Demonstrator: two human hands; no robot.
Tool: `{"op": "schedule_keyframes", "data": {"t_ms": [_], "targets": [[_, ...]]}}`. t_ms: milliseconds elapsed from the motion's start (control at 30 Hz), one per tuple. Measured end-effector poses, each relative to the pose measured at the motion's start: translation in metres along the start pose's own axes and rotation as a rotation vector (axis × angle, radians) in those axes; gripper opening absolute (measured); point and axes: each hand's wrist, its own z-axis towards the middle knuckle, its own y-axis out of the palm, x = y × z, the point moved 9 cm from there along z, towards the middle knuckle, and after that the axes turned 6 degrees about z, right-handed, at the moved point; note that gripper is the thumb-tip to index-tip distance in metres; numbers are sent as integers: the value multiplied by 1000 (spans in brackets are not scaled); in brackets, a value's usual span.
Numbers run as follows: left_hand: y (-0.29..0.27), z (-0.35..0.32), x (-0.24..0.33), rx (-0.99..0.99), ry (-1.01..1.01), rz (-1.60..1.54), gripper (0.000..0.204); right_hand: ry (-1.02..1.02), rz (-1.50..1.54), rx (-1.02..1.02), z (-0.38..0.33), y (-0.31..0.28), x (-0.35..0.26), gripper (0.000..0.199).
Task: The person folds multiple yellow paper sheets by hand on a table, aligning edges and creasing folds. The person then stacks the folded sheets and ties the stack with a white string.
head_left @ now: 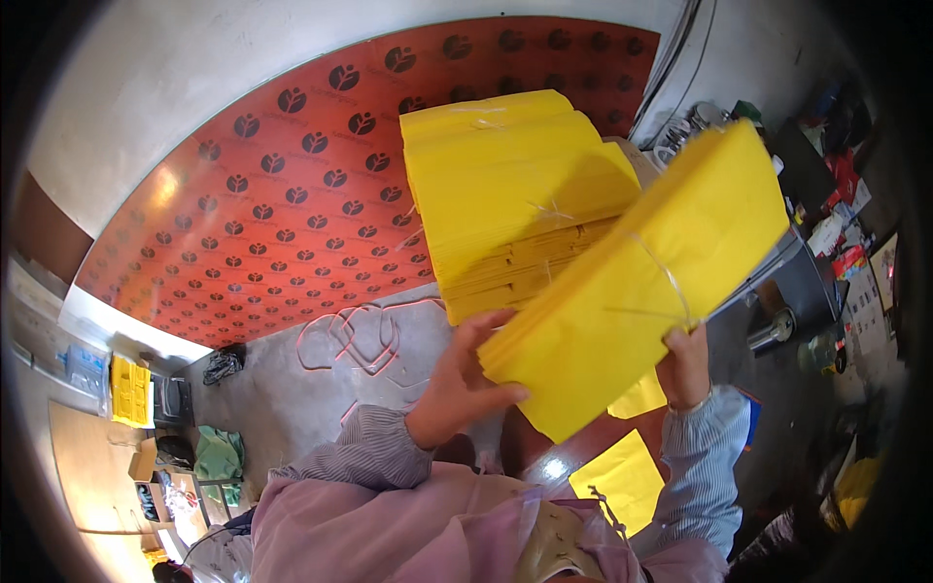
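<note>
A thick bundle of flat yellow sheets (603,311), tied round with thin string, is held up at a slant in front of me. My left hand (455,381) grips its lower left end, thumb on the near face and fingers behind. The string's crossing lies close to my right hand (688,361), which is closed on the bundle's lower right edge. Behind it rises a tall stack of similar yellow bundles (515,155), several of them tied with string. Whether the sheets are paper or flat bags I cannot tell.
A red patterned board (292,204) leans against the wall behind the stack. Pinkish strapping (364,340) lies looped on the grey floor. Loose yellow sheets (622,481) rest below my right hand on a reddish-brown surface. Cluttered goods line the right side; yellow crates (130,391) stand far left.
</note>
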Motion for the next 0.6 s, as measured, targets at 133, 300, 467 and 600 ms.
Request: {"op": "schedule_keyframes", "data": {"t_ms": [133,300,467,600], "targets": [[-46,17,19,159,52,-158,93,-21,139,-47,53,57,15,57],[-127,48,41,218,-43,-75,90,-45,94,-51,73,90,60,72],[-206,73,65,183,-283,-126,84,18,596,68,76,101,88,71],[-231,83,85,135,-254,5,81,27,664,358,67,108,106,67]]}}
